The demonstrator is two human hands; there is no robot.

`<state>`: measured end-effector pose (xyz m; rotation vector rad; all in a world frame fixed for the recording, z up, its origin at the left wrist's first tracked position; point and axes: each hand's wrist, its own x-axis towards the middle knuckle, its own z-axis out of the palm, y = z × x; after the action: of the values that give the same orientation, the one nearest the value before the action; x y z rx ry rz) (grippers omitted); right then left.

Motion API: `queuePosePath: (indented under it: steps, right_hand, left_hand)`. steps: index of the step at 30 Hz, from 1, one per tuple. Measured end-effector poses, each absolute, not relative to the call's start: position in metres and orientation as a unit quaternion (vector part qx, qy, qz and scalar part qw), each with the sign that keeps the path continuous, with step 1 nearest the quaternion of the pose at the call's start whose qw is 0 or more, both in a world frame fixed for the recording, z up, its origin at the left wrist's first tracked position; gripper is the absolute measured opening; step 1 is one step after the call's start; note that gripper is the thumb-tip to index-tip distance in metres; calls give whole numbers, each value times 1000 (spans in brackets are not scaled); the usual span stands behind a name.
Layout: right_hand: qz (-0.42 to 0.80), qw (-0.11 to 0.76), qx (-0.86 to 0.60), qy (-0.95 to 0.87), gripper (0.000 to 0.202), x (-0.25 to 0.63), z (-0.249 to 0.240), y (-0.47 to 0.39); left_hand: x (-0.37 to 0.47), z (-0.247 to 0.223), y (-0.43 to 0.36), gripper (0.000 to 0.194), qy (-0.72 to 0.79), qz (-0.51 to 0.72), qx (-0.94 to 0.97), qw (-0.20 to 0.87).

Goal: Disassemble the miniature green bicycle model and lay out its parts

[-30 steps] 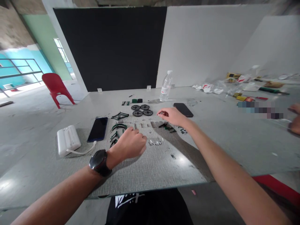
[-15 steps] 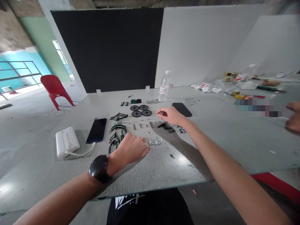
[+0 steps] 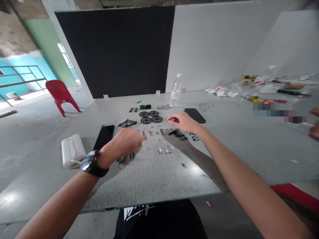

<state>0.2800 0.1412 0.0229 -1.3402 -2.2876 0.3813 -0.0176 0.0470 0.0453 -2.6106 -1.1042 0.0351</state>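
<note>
My left hand (image 3: pixel 127 141), with a watch (image 3: pixel 91 163) on its wrist, hovers with curled fingers above the green and black parts (image 3: pixel 121 160), hiding most of them. Whatever its fingers may hold is hidden. To the right, my right hand (image 3: pixel 183 122) is pinched closed around something small that I cannot make out. Beneath it lie dark green and black pieces (image 3: pixel 178 134) and a small heap of metal parts (image 3: pixel 194 137). Four-spoked-looking detail aside, several black toy wheels (image 3: pixel 146 120) sit beside a black bicycle frame (image 3: pixel 127 123). A clear plastic piece (image 3: pixel 165 150) lies between my forearms.
A phone (image 3: pixel 102 135) and white power bank (image 3: pixel 73 150) lie left. Further back are a water bottle (image 3: pixel 175 91), green and black blocks (image 3: pixel 145 107) and a dark phone (image 3: pixel 194 115). Tools and wrappers (image 3: pixel 256 99) spread far right, near another person's hand (image 3: pixel 315 127).
My left hand has moved left and away from me, uncovering some table and covering more of the green and black parts. My right hand stays pinched in nearly the same place.
</note>
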Motion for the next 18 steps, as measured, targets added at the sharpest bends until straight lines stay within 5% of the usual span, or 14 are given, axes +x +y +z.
queuePosePath:
  steps: [7,18]
  right_hand:
    - [132,222,-494,-831,28,280,23,142]
    - [137,221,-493,-830,32,281,22,141]
  left_hand:
    - [-23,48,44,33,-349,45,-935,35]
    - [-22,42,49,41,-374,90,-917,104]
